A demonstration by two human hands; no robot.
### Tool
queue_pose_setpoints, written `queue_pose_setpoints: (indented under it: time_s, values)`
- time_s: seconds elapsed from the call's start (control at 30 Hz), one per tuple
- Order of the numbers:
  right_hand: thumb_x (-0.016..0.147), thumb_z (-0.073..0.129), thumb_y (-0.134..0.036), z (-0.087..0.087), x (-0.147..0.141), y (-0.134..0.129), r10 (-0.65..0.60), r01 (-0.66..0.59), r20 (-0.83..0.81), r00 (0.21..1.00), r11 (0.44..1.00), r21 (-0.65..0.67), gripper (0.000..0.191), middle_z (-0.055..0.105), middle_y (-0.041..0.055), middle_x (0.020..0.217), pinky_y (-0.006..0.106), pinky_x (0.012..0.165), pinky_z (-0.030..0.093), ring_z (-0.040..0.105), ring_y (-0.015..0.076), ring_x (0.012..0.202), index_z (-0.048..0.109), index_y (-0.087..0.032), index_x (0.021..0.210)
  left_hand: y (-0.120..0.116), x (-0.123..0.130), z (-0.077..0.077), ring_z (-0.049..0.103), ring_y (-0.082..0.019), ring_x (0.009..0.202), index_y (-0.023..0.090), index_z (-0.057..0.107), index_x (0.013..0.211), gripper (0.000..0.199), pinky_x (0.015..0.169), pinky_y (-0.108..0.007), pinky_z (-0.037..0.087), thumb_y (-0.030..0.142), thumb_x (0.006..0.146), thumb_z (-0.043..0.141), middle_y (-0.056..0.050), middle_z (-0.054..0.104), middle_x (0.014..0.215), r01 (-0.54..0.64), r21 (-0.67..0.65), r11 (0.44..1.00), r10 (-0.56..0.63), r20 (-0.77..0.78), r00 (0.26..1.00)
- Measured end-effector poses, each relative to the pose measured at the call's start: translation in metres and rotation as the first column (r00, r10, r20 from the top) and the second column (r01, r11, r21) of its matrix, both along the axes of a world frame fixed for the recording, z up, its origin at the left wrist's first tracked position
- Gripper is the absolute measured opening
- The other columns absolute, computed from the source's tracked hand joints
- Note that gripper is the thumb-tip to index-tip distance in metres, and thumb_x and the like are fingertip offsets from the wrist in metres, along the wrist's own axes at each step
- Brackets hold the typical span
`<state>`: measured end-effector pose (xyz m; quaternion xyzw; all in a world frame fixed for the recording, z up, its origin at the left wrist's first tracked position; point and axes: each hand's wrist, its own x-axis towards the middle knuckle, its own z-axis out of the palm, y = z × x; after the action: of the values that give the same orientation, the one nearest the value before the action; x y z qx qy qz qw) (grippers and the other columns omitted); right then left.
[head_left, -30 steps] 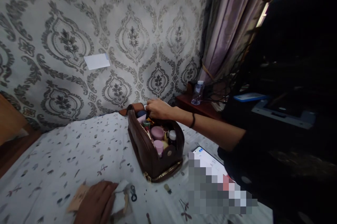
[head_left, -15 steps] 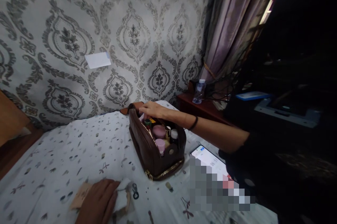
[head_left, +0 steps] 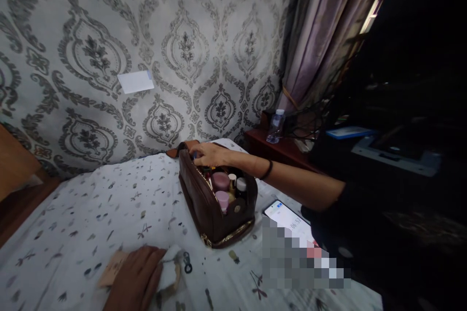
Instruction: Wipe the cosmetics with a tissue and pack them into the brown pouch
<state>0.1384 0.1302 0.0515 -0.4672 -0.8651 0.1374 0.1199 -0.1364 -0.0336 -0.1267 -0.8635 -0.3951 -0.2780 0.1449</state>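
A brown leather toiletry bag (head_left: 199,213) stands unzipped on the bed. My right hand (head_left: 211,154) reaches over its far end, fingers bent down inside; a small dark-blue bit shows at the fingertips, but what they grip is mostly hidden. In the bag are a round pink container (head_left: 221,181), a pink-lidded jar (head_left: 222,200), a gold-necked bottle (head_left: 232,183) and a dark bottle with a pale cap (head_left: 241,187). My left hand (head_left: 136,272) lies flat on the bed, over a tan packet (head_left: 111,268) and a crumpled white piece (head_left: 170,269).
A lit phone (head_left: 288,218) lies on the patterned bedsheet (head_left: 91,213), right of the bag. Behind it, a clear bottle (head_left: 276,127) stands on a reddish-brown bedside table (head_left: 255,141). The papered wall (head_left: 182,58) bounds the far side.
My right hand has shifted slightly left toward the bag's far end, and the green-topped item seen under it before is now covered. My left hand stays put.
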Motion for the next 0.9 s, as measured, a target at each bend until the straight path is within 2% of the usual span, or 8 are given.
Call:
queue_pose_setpoints:
  time_s: [0.17,0.27,0.4,0.57,0.73,0.9]
  values:
    - [0.087,0.06,-0.021,-0.008,0.003,0.003,-0.066,0.067,-0.021,0.998,0.998,0.017,0.031,0.072,0.0041,0.091,0.021,0.066,0.042,0.063,0.0155,0.078,0.069,-0.012,0.115,-0.001,0.0,-0.001,0.069,-0.019,0.086,0.022,0.064,0.11,0.034,0.074,-0.03,0.056,0.033,0.103,0.032,-0.007,0.072,0.097,-0.011,-0.014,1.0,0.012,0.019,1.0]
    - [0.09,0.054,-0.02,-0.009,0.006,-0.001,-0.146,0.149,-0.045,0.988,0.987,0.057,0.031,0.073,0.0053,0.094,0.021,0.066,0.042,0.064,0.0151,0.079,0.067,-0.012,0.117,0.001,0.0,0.003,0.068,-0.019,0.085,0.022,0.063,0.11,0.031,0.073,-0.029,0.057,0.032,0.103,0.035,-0.007,0.072,0.095,0.022,0.011,1.0,-0.022,0.015,1.0]
    - [0.088,0.053,-0.018,-0.006,0.014,-0.015,-0.228,0.233,-0.054,0.972,0.966,0.112,0.026,0.073,0.0038,0.088,0.022,0.065,0.041,0.063,0.0152,0.078,0.07,-0.015,0.108,0.002,0.0,0.007,0.069,-0.019,0.083,0.021,0.062,0.111,0.028,0.07,-0.029,0.057,0.03,0.101,0.037,-0.006,0.072,0.094,0.064,0.046,0.997,-0.064,-0.002,0.998]
    - [0.083,0.058,-0.016,-0.008,0.022,-0.032,-0.226,0.228,-0.027,0.974,0.964,0.136,0.025,0.073,0.0018,0.084,0.023,0.066,0.041,0.063,0.0158,0.077,0.071,-0.019,0.104,0.003,-0.005,0.002,0.069,-0.019,0.083,0.022,0.061,0.113,0.027,0.069,-0.029,0.057,0.03,0.101,0.038,-0.006,0.072,0.096,0.065,0.035,0.997,-0.065,-0.009,0.998]
    - [0.082,0.057,-0.012,-0.013,0.024,-0.033,-0.21,0.213,-0.033,0.977,0.968,0.136,0.027,0.072,-0.0004,0.081,0.02,0.066,0.042,0.064,0.0132,0.073,0.071,-0.017,0.105,0.005,-0.007,-0.004,0.069,-0.019,0.084,0.023,0.06,0.113,0.024,0.072,-0.03,0.057,0.03,0.1,0.042,-0.005,0.071,0.096,0.065,-0.036,0.997,-0.064,0.015,0.998]
    - [0.083,0.054,-0.011,-0.005,0.024,-0.041,-0.23,0.24,-0.077,0.97,0.955,0.171,0.026,0.073,0.0025,0.082,0.022,0.066,0.042,0.064,0.015,0.073,0.07,-0.015,0.104,0.002,0.0,0.002,0.067,-0.02,0.081,0.022,0.061,0.109,0.024,0.069,-0.032,0.054,0.028,0.101,0.039,-0.005,0.07,0.094,0.028,-0.065,0.997,-0.026,0.03,0.999]
